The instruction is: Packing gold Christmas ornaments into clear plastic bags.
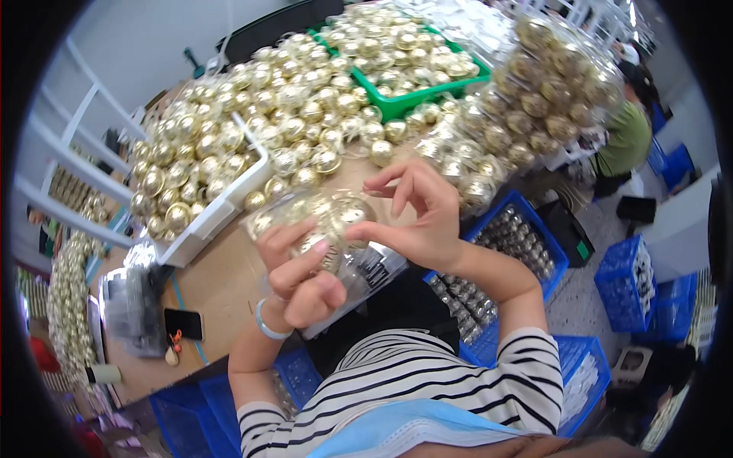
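Note:
Curled fingers of my left hand [301,271] grip a clear plastic bag [366,271] with shiny gold balls inside, above the near edge of the table. One gold ball [353,212] shows at the bag's right side. My right hand [420,217] is just beside it, thumb and fingers bent and spread apart, with nothing between them. Its thumb tip overlaps the ball's edge in view; whether it touches, I cannot tell. My left fingers hide part of the bag.
Loose gold balls [298,114] are heaped across the table, with a white tray [217,217] and a green tray [427,95] among them. A large filled bag [546,91] stands at right. Blue crates [561,267] sit below; a phone [184,324] lies left. A person [626,137] is at far right.

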Demonstrator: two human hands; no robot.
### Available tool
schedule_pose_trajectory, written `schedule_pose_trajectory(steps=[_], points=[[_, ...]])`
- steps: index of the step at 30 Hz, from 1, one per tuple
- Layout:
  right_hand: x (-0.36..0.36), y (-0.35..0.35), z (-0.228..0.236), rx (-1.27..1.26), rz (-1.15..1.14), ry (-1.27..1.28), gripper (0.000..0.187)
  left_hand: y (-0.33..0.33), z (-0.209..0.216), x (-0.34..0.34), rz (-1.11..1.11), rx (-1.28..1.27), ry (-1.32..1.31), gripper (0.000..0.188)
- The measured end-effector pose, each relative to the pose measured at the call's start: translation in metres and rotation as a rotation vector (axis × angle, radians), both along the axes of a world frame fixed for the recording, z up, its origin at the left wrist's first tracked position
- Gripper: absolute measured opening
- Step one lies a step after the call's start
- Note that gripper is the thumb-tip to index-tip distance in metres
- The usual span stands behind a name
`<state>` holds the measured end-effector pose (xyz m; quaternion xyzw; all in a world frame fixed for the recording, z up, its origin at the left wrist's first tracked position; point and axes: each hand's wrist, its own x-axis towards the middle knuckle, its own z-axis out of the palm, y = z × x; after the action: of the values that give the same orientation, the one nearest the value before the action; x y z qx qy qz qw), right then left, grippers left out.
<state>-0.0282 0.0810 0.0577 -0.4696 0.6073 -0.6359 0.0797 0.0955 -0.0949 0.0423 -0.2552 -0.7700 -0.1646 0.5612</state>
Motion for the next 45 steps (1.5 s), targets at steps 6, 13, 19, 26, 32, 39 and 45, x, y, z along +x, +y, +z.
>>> schedule_pose_trajectory(steps=[6,13,19,26,32,39,45], points=[[-0.015,0.017,0.004,0.117,0.381,0.116,0.04,0.014,0.006,-0.011,-0.309,0.271,-0.116,0.022],[-0.005,0.07,-0.006,0.204,-0.008,0.144,0.041,0.027,0.051,-0.069,-0.456,-0.042,-0.492,0.036],[-0.005,0.085,0.003,0.256,-0.546,0.319,0.105,0.089,0.065,-0.132,-0.454,-0.15,-0.576,0.052],[-0.079,0.133,-0.062,0.052,-0.859,-0.293,0.076,0.025,-0.008,-0.064,0.489,-0.034,-1.214,0.075],[-0.038,0.081,-0.048,0.371,-1.539,0.715,0.062,-0.049,-0.122,0.024,0.826,0.271,-1.104,0.083],[0.006,-0.039,-0.132,0.571,-0.489,0.568,0.071,-0.046,-0.107,0.02,0.566,0.463,-0.931,0.065],[0.018,-0.036,-0.139,0.469,-0.474,0.657,0.066,-0.072,-0.109,0.013,0.47,0.531,-0.901,0.029]])
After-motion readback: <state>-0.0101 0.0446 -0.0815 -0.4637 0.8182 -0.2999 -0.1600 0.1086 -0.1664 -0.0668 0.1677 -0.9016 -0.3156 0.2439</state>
